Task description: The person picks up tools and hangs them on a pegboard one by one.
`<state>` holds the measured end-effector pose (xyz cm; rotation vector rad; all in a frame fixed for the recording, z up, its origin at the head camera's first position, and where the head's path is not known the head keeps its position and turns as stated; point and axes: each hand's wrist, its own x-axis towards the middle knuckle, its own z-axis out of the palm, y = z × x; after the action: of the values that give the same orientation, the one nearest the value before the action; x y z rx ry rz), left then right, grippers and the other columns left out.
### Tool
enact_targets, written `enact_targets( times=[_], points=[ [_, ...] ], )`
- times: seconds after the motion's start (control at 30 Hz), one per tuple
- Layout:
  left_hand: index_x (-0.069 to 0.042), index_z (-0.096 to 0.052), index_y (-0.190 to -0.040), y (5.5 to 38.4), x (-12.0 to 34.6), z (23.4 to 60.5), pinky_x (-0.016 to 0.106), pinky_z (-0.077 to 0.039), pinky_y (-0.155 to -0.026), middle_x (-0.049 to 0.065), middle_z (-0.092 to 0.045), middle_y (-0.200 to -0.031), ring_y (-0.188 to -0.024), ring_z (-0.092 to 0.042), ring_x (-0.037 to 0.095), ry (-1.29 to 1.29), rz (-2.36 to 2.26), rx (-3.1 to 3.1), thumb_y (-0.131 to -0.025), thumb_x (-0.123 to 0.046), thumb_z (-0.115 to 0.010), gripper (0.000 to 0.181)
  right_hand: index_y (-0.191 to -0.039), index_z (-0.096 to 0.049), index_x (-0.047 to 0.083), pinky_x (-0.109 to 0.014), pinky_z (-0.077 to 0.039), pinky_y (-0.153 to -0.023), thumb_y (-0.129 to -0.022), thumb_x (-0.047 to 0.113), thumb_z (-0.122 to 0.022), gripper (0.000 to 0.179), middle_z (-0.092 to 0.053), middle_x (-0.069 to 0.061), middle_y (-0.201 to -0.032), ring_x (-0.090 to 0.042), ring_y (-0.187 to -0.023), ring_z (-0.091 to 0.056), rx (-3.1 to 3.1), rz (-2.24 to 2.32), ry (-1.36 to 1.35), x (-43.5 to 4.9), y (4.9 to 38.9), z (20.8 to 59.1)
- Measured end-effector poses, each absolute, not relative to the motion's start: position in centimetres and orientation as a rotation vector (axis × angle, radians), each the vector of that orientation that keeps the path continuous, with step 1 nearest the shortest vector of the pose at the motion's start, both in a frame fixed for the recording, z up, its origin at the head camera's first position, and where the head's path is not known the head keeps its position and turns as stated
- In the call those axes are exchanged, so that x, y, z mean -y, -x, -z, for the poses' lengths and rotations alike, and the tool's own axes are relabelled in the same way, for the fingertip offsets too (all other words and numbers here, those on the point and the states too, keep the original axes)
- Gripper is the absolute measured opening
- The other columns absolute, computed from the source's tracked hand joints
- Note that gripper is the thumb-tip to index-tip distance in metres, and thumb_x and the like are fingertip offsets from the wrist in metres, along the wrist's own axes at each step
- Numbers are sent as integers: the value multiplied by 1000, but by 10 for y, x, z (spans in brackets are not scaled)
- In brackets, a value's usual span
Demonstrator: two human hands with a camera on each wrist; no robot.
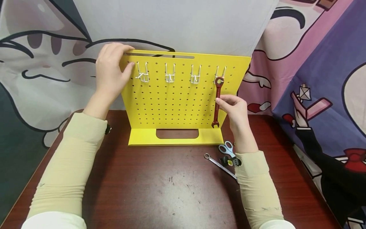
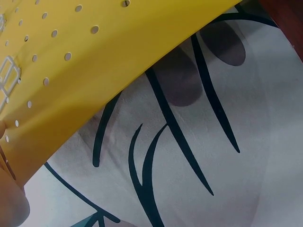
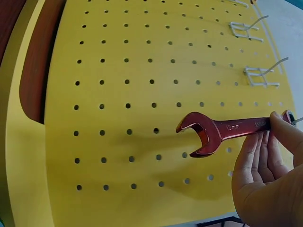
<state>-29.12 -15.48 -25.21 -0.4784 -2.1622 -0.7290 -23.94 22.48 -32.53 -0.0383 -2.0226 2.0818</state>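
Observation:
A yellow pegboard (image 1: 171, 109) stands upright on its base, with a row of white wire hooks near the top. At its upper left corner my left hand (image 1: 110, 68) grips the edge, thumb on the front face. Only a bit of that hand (image 2: 12, 205) shows in the left wrist view. My right hand (image 1: 238, 109) pinches a red combination wrench (image 1: 216, 109) by the shaft, between thumb and fingers. The wrench hangs nearly upright, its ring end up at the rightmost hook (image 1: 225, 70). In the right wrist view its open jaw end (image 3: 208, 137) is close in front of the board.
On the brown table (image 1: 151, 181), a silver wrench (image 1: 221, 166) lies below the board's right side, partly under my right forearm. Light-blue-handled scissors (image 1: 227, 149) lie beside it. Printed cloth (image 1: 51, 76) hangs behind the board and on the right.

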Motion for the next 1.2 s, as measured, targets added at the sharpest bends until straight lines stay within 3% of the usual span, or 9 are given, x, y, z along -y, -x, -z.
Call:
enact_targets(
  times=[0.43, 0.7, 0.8, 0.97, 1.2],
  points=[
    [-1, -70, -129, 292, 154, 253, 43, -42, -121, 18, -72, -130, -130, -59, 36, 482, 732, 2159, -99, -6, -71, 31, -85, -77, 24, -19, -59, -85, -95, 10, -79, 17, -69, 7, -97, -7, -92, -66, 2009, -2088, 198, -220, 258, 329],
    [-2, -71, -129, 292, 154, 253, 42, -42, -121, 17, -72, -131, -131, -59, 35, 480, 736, 2154, -99, -7, -71, 31, -95, -76, 17, -17, -60, -82, -95, 8, -77, 9, -70, 9, -95, -5, -87, -68, 2058, -1986, 139, -221, 259, 333],
    [-2, -71, -129, 292, 154, 253, 42, -42, -121, 17, -72, -131, -131, -59, 35, 475, 737, 2154, -99, -6, -71, 31, -101, -79, 10, -16, -60, -82, -96, 7, -76, 7, -72, 10, -95, -4, -85, -69, 2089, -1961, 101, -227, 256, 336],
    [-2, -71, -129, 291, 154, 253, 42, -42, -121, 17, -72, -130, -130, -59, 36, 471, 742, 2153, -98, -5, -71, 31, -119, -74, -7, -13, -57, -82, -97, 9, -75, 27, -71, 17, -91, 0, -84, -68, 2219, -1847, 136, -243, 247, 344],
    [-2, -71, -129, 290, 154, 252, 42, -42, -121, 17, -72, -130, -130, -59, 36, 477, 743, 2149, -98, -5, -71, 31, -126, -71, -8, -10, -52, -81, -98, 14, -75, 36, -67, 26, -88, 5, -87, -64, 2440, -1680, 169, -269, 227, 360]
  ],
)
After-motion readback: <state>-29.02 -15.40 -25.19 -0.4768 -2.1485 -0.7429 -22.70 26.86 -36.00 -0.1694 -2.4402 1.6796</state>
